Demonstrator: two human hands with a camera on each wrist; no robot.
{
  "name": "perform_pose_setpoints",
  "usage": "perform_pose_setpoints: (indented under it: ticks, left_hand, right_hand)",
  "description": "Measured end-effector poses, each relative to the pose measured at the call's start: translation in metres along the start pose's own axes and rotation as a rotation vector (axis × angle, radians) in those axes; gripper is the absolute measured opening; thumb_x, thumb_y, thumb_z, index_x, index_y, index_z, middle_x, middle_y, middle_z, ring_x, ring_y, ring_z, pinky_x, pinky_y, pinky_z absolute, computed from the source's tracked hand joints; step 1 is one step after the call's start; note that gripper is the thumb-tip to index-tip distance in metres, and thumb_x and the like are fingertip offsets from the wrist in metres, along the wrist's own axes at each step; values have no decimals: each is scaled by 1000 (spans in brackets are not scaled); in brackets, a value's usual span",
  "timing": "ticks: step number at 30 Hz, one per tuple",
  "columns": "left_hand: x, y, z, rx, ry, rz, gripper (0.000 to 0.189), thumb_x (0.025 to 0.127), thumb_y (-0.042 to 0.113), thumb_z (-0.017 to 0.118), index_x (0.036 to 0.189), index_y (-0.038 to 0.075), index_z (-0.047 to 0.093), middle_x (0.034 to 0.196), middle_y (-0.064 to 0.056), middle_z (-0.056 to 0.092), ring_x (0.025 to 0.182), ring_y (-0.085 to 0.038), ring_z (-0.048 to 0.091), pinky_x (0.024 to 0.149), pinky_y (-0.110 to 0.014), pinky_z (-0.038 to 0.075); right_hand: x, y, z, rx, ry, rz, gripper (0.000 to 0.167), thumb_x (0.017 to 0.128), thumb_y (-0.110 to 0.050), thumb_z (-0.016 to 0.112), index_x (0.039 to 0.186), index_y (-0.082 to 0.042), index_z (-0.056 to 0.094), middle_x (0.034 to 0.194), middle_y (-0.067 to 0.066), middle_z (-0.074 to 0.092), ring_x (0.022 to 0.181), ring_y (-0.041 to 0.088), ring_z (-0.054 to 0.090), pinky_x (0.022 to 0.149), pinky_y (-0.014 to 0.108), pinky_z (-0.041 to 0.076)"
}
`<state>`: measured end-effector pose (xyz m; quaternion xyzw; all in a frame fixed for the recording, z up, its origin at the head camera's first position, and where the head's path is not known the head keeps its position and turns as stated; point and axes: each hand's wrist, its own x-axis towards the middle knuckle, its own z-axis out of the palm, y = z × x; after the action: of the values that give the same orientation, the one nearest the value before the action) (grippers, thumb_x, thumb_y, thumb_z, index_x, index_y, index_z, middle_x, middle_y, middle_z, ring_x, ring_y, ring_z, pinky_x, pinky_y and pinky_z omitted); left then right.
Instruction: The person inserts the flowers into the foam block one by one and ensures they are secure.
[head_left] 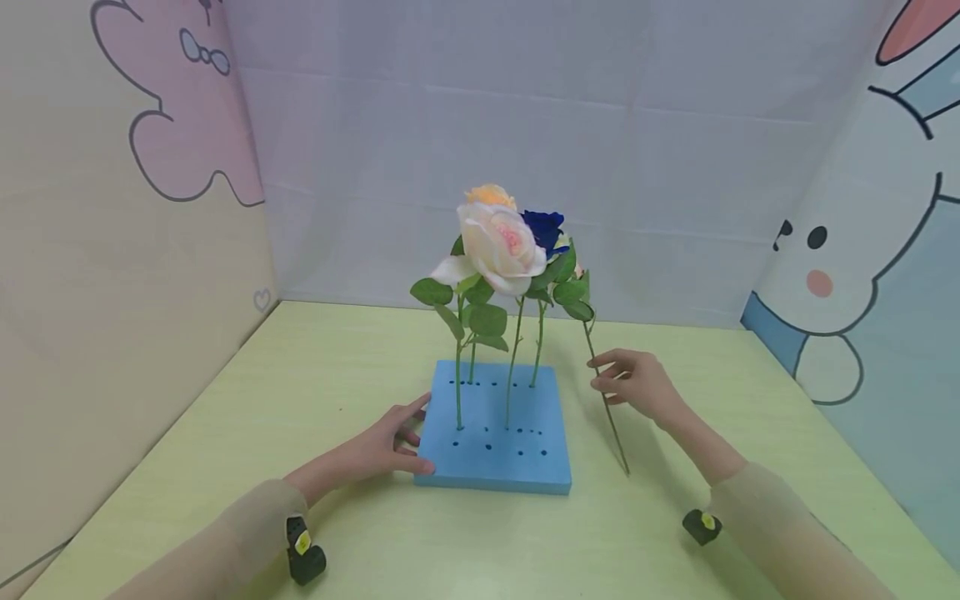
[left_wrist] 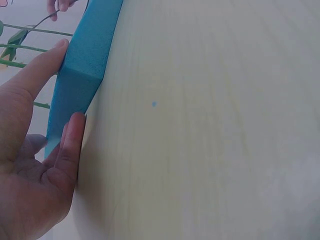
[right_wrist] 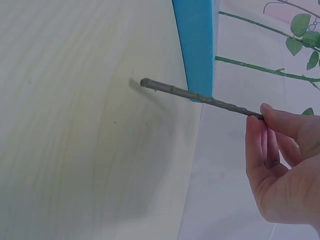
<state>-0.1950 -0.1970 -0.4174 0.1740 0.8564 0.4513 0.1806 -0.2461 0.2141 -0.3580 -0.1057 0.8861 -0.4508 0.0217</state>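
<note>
My right hand pinches the brown-green stem of an artificial rose between thumb and fingers, right of a blue foam block. This rose's leaves overlap the other flowers in the head view, and its bloom is mostly hidden. In the right wrist view the stem's bare lower end points away from the hand. My left hand rests against the block's left side, thumb at the near corner. Standing in the block's holes are a pale pink rose, a dark blue rose and a yellow-orange rose.
Several small holes dot the block's top. The block lies on a pale wooden table. Behind the table hangs a light cloth, and a panel with a cartoon rabbit stands at the right.
</note>
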Motion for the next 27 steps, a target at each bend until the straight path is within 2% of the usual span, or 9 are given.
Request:
perform_pose_setpoints:
  ticks: [8,11,14,17,19,27]
  left_hand:
    - [-1,2,1,-1,5,9,109,80,34,82,160,14,10,151,-18,32,118,-23,53,95,-36,51]
    - [-1,2,1,-4,12,-12,110,80,35,83,160,16,11,151,-16,33,118,-23,53,96,-36,51]
    - [0,2,2,-5,17,-24,110,79,36,83,160,17,11,151,-15,34,117,-22,53,96,-35,51]
    - [0,1,1,-5,13,-16,110,79,35,83,160,16,11,151,-16,34,117,-23,53,95,-34,51]
    - [0,1,1,-7,9,-12,110,79,35,83,160,16,11,151,-16,34,117,-23,53,95,-34,51]
    - [-1,2,0,-7,3,-14,110,80,36,82,160,16,10,151,-17,33,118,-24,51,94,-33,49]
  right_hand:
    - [-3,-6,-2,17,119,-26,30,90,-12,71,118,-1,68,97,18,72,83,19,72,69,29,60]
    - [-3,-10,-5,51,163,-49,29,91,-15,71,116,0,69,93,8,74,79,6,71,69,27,60]
    - [-4,-14,-7,98,208,-90,26,91,-14,71,112,2,68,90,-10,73,77,-4,69,68,26,60]
    - [-5,-19,-8,137,252,-124,24,91,-12,70,108,5,67,88,-26,68,78,-6,68,68,24,59]
    - [-6,-24,-9,146,279,-141,24,91,-11,71,106,6,66,87,-30,66,77,-6,68,68,22,59]
    - [-14,-44,-6,181,340,-203,22,90,-11,71,102,7,64,89,-24,67,73,1,66,67,23,59]
